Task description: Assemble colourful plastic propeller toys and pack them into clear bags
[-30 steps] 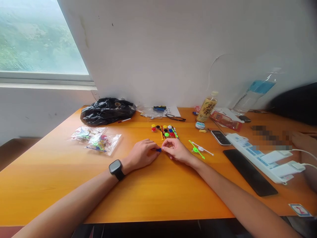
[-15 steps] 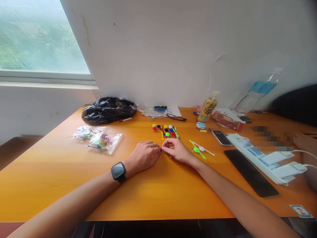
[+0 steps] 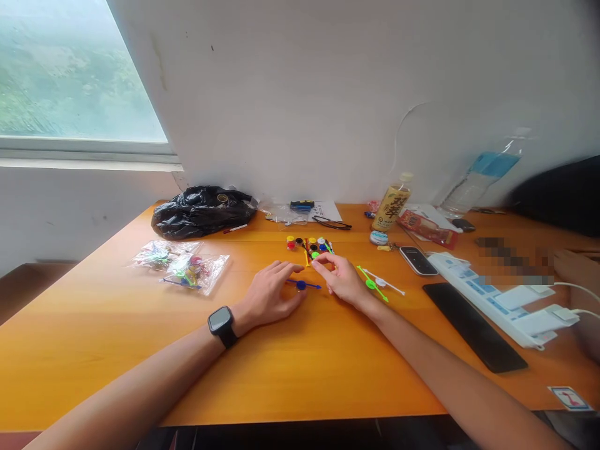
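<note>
A small blue disc on a blue stick [image 3: 302, 285] lies on the orange table [image 3: 290, 362] between my two hands. My left hand [image 3: 269, 294], with a black watch on the wrist, rests just left of it with fingers stretched out and holds nothing. My right hand [image 3: 341, 280] is to its right, fingers extended toward a cluster of small coloured discs and sticks [image 3: 312, 245] just beyond. A green disc-and-stick piece [image 3: 372, 283] and a white one [image 3: 385, 282] lie to the right of my right hand.
Two clear bags of coloured parts [image 3: 185, 264] lie at left, a black plastic bag [image 3: 202, 209] behind. Glasses [image 3: 332, 222], a yellow bottle [image 3: 392, 203], a phone [image 3: 418, 260], a white power strip [image 3: 497, 297] and a black slab [image 3: 473, 325] fill the right. Another person's hand [image 3: 574, 265] is at far right.
Both hands pinched the blue piece together before; now they have let go, it lies on the table, and my right hand has reached forward toward the coloured cluster.
</note>
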Demonstrator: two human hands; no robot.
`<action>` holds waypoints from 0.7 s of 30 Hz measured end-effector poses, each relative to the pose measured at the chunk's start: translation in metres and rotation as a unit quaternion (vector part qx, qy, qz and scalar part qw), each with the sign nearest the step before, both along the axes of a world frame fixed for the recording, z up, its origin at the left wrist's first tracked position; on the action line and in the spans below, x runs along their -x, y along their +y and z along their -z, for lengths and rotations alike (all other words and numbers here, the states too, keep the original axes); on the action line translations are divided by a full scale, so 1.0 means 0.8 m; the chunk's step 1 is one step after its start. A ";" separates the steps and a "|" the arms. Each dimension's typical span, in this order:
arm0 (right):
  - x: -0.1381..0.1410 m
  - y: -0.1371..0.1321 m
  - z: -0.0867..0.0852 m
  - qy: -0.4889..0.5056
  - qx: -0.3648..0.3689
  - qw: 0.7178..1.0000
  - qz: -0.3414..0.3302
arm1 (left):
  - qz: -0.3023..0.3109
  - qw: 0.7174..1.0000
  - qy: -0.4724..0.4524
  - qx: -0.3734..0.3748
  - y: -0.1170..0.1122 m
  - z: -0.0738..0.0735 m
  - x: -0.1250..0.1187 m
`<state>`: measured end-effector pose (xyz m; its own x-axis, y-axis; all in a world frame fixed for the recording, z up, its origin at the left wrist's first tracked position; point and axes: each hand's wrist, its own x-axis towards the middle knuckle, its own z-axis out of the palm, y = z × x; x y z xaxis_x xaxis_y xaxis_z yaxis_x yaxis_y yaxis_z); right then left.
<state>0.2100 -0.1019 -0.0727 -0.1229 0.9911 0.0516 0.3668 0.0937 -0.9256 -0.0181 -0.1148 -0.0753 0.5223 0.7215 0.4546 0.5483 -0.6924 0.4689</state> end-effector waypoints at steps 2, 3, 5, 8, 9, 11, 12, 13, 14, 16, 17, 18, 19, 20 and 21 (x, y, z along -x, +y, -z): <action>-0.001 -0.003 -0.007 -0.004 0.009 1.000 0.017 | -0.017 1.000 -0.026 0.005 -0.002 -0.006 0.003; 0.000 -0.006 -0.012 0.002 0.027 1.000 0.013 | -0.027 0.999 -0.037 0.008 -0.002 -0.008 0.004; 0.003 -0.012 -0.021 0.028 0.072 0.997 -0.012 | -0.053 0.997 -0.061 0.013 -0.002 -0.011 0.006; 0.006 -0.017 -0.029 0.070 0.074 0.995 -0.012 | -0.083 0.993 -0.085 0.019 -0.001 -0.012 0.008; 0.005 -0.016 -0.030 0.079 0.057 0.995 0.005 | -0.086 0.992 -0.088 0.022 0.000 -0.012 0.008; 0.002 -0.011 -0.027 0.089 0.031 0.995 0.032 | -0.082 0.992 -0.087 0.030 0.000 -0.013 0.008; -0.001 -0.009 -0.024 0.092 0.027 0.995 0.039 | -0.078 0.993 -0.086 0.034 0.000 -0.013 0.008; -0.003 -0.006 -0.022 0.094 0.025 0.994 0.042 | -0.076 0.993 -0.085 0.038 0.000 -0.014 0.008; -0.005 -0.005 -0.021 0.095 0.024 0.994 0.042 | -0.074 0.993 -0.085 0.041 0.000 -0.014 0.008; -0.006 -0.003 -0.019 0.094 0.018 0.995 0.040 | -0.075 0.993 -0.085 0.045 0.000 -0.014 0.008; -0.006 -0.003 -0.019 0.091 0.013 0.995 0.040 | -0.076 0.992 -0.087 0.047 0.001 -0.013 0.008; -0.006 -0.004 -0.020 0.087 0.006 0.995 0.039 | -0.076 0.992 -0.088 0.049 0.001 -0.013 0.008; -0.005 -0.005 -0.020 0.082 -0.001 0.996 0.037 | -0.077 0.992 -0.090 0.051 0.002 -0.013 0.008; -0.004 -0.006 -0.021 0.077 -0.010 0.996 0.035 | -0.079 0.991 -0.091 0.053 0.002 -0.012 0.008; -0.003 -0.007 -0.021 0.071 -0.018 0.997 0.033 | -0.081 0.991 -0.094 0.056 0.003 -0.012 0.008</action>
